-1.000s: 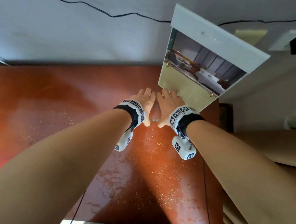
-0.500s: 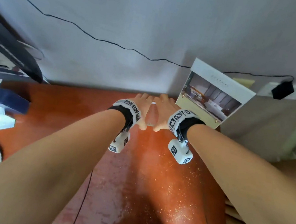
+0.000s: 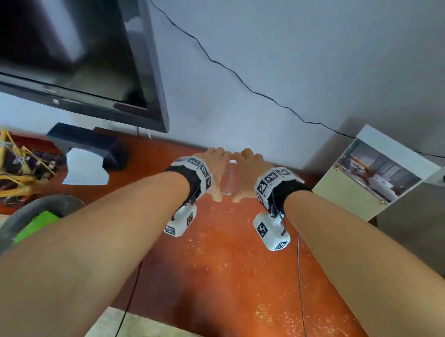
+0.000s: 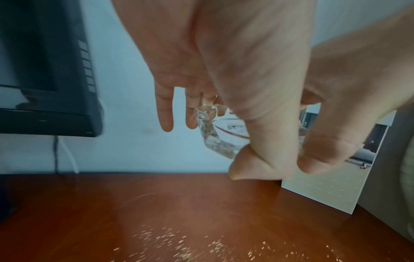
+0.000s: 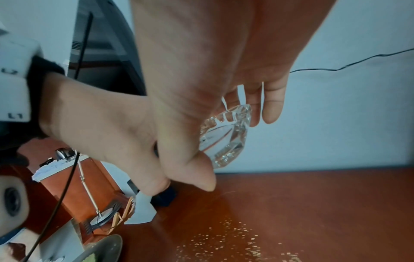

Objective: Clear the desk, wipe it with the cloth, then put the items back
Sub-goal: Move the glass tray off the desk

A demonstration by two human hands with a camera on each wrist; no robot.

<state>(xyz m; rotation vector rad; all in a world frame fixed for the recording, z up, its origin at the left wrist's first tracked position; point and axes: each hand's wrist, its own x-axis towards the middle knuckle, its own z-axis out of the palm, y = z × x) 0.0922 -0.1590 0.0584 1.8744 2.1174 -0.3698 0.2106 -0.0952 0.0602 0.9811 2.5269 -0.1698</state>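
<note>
Hands, left (image 3: 213,171) and right (image 3: 246,176), pinch a glass dish (image 5: 226,136) between them, tilted above the surface (image 3: 228,271), probably carrying it together for steadiness.

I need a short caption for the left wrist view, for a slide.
Both hands, left hand and right hand, hold a clear glass ashtray above the orange-brown desk, near the wall.

Soft daylight falls evenly; arm shadows darken the glossy desk (image 3: 228,271), wide-angle distortion bends the edges, and motion blur smears the monitor (image 3: 63,26).
</note>
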